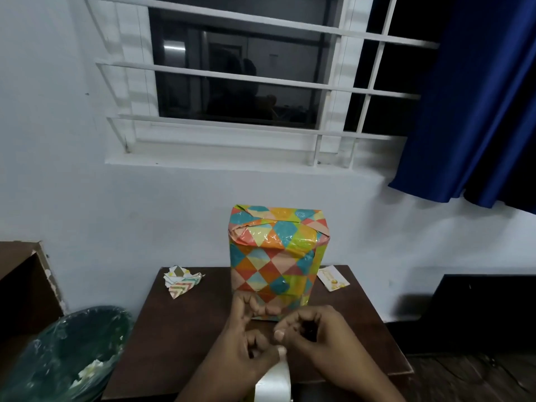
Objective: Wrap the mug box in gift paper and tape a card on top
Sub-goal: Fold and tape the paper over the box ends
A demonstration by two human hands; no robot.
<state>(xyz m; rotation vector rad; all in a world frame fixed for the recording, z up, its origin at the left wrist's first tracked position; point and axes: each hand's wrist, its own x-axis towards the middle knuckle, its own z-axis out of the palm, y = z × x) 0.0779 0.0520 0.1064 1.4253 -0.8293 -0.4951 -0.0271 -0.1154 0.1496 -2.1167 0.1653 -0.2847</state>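
Observation:
The mug box (275,256), wrapped in paper with bright diamonds, stands upright on the brown table (179,329), its top folds closed. A small white card (333,278) with gold print lies on the table to the box's right. In front of the box, my left hand (246,338) and my right hand (316,332) meet over a white tape roll (275,381) near the table's front edge. My left thumb and finger pinch the tape's free end. The fingers of my right hand are curled beside it, and I cannot tell if they hold the tape.
A crumpled scrap of gift paper (181,281) lies at the table's back left. A bin with a green liner (72,355) stands on the floor to the left. A white wall with a barred window (246,82) and a blue curtain (478,111) is behind.

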